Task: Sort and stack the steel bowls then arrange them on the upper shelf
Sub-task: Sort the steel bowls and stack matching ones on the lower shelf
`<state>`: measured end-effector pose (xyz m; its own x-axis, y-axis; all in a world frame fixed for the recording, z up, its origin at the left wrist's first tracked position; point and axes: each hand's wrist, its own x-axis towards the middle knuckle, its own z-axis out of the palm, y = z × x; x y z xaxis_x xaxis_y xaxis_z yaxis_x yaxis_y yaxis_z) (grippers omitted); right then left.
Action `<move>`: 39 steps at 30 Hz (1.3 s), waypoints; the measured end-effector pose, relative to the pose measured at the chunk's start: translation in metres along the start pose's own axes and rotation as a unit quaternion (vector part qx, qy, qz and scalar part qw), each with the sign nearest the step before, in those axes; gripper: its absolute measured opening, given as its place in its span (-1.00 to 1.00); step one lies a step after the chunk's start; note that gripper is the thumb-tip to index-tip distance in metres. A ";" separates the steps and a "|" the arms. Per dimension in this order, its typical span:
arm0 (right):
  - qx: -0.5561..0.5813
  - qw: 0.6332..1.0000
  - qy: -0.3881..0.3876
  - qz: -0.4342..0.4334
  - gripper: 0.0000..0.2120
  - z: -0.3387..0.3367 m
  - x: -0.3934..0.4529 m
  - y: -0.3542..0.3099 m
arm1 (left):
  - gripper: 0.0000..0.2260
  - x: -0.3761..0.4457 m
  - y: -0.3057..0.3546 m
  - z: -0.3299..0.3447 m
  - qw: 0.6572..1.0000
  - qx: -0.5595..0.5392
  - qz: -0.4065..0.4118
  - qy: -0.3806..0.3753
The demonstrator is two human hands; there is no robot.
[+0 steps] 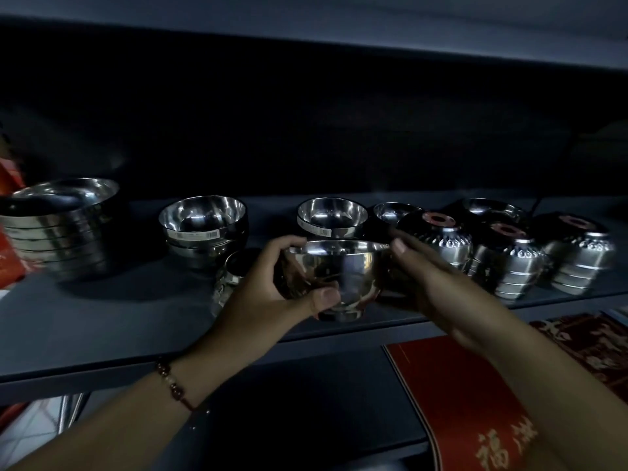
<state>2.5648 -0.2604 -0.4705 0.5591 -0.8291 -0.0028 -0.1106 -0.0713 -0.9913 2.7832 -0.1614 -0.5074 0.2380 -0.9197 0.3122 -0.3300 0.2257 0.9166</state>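
Here we hold one steel bowl (339, 277) upright between both hands, just over the front part of the upper shelf (102, 321). Our left hand (268, 294) has its grip around the bowl, fingers over the far rim and thumb pressed on the near wall. Our right hand (428, 283) touches the bowl's other side with its thumb at the rim; whether its fingers curl round the bowl we cannot tell.

Behind the bowl sits a short stack of open bowls (333, 215) bearing a barcode sticker, with a smaller bowl (394, 212) beside it. Left of the held bowl stands another nested stack (204, 226), also stickered, and further left a stack of wide bowls (64, 226). Right of the held bowl, three upturned stacks (509, 263) with patterned bands stand close together. Below the held bowl, under the shelf, lies a red packet (458, 402) with gold characters. A beaded bracelet (173, 385) circles our left wrist.
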 end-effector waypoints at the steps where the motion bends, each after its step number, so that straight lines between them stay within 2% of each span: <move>1: -0.052 0.998 -0.002 -0.045 -0.23 0.001 -0.003 0.000 | -0.29 0.003 -0.001 0.001 1.000 -0.008 0.003 0.003; 3: -0.138 0.983 -0.015 -0.118 -0.17 0.003 -0.006 -0.001 | -0.29 0.007 -0.003 0.004 1.000 -0.017 0.018 0.001; 7: -0.131 0.973 0.022 -0.189 -0.30 0.006 0.001 0.001 | -0.30 0.017 -0.002 0.009 0.997 -0.035 0.063 0.002; 10: -0.125 0.967 0.063 -0.212 -0.38 0.009 0.014 -0.001 | -0.38 0.026 0.004 0.011 0.992 0.022 0.112 0.045; 16: -0.165 0.942 0.111 -0.269 -0.37 0.007 0.054 -0.006 | -0.50 0.053 0.004 0.018 0.964 0.145 0.174 0.137; 20: -0.165 0.942 0.124 -0.266 -0.39 0.011 0.082 -0.006 | -0.54 0.076 -0.007 0.025 0.959 0.158 0.163 0.169; 27: -0.167 0.941 0.140 -0.258 -0.45 0.013 0.119 0.007 | -0.52 0.110 -0.022 0.033 0.967 0.150 0.131 0.162; 30: -0.186 0.945 0.132 -0.234 -0.48 0.010 0.128 0.017 | -0.54 0.115 -0.030 0.034 0.962 0.208 0.102 0.141; 35: -0.194 0.954 0.089 -0.210 -0.58 0.004 0.134 0.030 | -0.55 0.116 -0.032 0.031 0.935 0.322 0.087 0.119; 39: -0.216 0.955 0.071 -0.188 -0.37 0.002 0.131 0.032 | -0.50 0.113 -0.030 0.027 0.914 0.388 0.073 0.091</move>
<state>2.6357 -0.3703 -0.5030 0.5123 -0.7646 0.3911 -0.2704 -0.5758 -0.7716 2.7952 -0.2811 -0.5065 0.2649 -0.8128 0.5188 -0.9022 -0.0190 0.4308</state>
